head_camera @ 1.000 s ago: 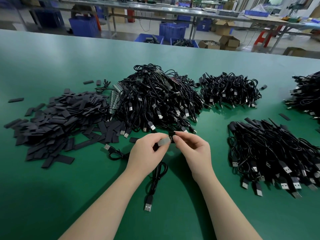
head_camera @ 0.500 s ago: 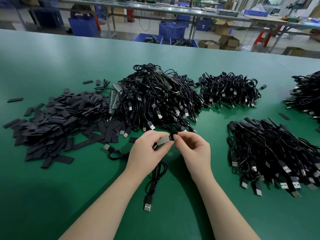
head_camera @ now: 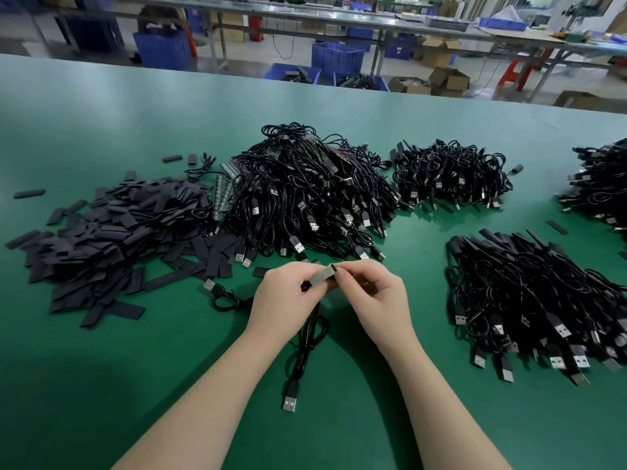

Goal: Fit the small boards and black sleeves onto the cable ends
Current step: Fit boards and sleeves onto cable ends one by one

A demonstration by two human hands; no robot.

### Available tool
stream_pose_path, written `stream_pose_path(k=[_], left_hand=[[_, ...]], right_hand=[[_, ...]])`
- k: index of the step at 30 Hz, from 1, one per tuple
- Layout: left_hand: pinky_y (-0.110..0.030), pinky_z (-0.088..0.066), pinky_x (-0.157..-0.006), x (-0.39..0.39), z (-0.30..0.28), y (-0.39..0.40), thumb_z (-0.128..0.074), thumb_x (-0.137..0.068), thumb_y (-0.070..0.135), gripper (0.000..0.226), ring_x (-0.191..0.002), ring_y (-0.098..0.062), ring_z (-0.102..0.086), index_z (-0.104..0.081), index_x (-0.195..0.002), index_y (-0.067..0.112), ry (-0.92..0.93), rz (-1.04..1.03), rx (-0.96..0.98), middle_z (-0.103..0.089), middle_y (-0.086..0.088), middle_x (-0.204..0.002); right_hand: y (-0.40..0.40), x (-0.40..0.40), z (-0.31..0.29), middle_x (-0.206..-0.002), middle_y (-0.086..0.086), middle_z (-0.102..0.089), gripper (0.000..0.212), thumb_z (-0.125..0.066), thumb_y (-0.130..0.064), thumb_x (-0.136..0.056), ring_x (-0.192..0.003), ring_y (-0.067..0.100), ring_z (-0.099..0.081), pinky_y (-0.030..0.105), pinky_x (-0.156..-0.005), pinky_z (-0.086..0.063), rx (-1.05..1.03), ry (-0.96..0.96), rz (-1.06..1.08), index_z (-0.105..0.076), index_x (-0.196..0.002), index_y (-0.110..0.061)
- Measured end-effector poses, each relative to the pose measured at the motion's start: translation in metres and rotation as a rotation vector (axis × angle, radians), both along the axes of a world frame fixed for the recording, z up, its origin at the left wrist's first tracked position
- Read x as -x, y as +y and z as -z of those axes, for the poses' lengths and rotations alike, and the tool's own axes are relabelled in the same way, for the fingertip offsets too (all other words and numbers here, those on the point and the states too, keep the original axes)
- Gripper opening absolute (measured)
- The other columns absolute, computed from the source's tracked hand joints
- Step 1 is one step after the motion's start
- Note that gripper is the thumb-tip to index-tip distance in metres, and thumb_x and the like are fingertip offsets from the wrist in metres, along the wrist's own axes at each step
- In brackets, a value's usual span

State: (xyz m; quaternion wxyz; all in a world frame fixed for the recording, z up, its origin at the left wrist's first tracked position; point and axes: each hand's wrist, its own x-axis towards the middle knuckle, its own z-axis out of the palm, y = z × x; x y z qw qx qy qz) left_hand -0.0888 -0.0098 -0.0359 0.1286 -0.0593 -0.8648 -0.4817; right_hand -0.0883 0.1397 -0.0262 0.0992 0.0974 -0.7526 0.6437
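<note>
Both hands meet over the green bench [head_camera: 101, 385]. The left hand [head_camera: 285, 296] pinches a small grey sleeve-like piece [head_camera: 322, 277] between thumb and fingers [head_camera: 307, 268], and the right hand [head_camera: 376, 296] nips its far end with curled fingers [head_camera: 353, 269], where a little dark board end [head_camera: 333, 267] peeks out. Below the fingers, the cable [head_camera: 305, 340] trails down to a USB plug [head_camera: 290, 398]. Left of the fingers lies the heap of black sleeves [head_camera: 112, 232]; just beyond them, the big cable pile [head_camera: 305, 198]; right, another cable pile [head_camera: 536, 293].
</note>
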Motion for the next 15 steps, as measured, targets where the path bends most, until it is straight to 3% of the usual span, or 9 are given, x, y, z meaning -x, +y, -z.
stream_pose_path(k=[10, 15], left_hand=[[-0.041, -0.053, -0.074, 0.0002, 0.0004, -0.0013, -0.069, -0.087, 0.028, 0.015, -0.083, -0.007, -0.063, -0.074, -0.096, 0.038, -0.12, 0.051, 0.03, -0.07, 0.017, -0.09], [-0.04, -0.054, -0.076, -0.0001, 0.0018, -0.0012, -0.072, -0.083, 0.034, 0.011, -0.086, -0.004, -0.063, -0.073, -0.09, 0.042, -0.132, 0.066, 0.007, -0.07, 0.02, -0.088]], right_hand=[[0.0082, 0.0036, 0.0025, -0.085, -0.014, -0.072, 0.023, -0.07, -0.008, -0.091, -0.084, 0.007, -0.065, 0.019, -0.072, -0.049, -0.072, -0.055, -0.045, -0.078, -0.085, -0.029], [0.0091, 0.0055, 0.0048, -0.084, -0.012, -0.074, 0.026, -0.072, -0.013, -0.089, -0.087, 0.011, -0.067, 0.037, -0.078, -0.054, -0.087, -0.072, -0.025, -0.078, -0.081, -0.037]])
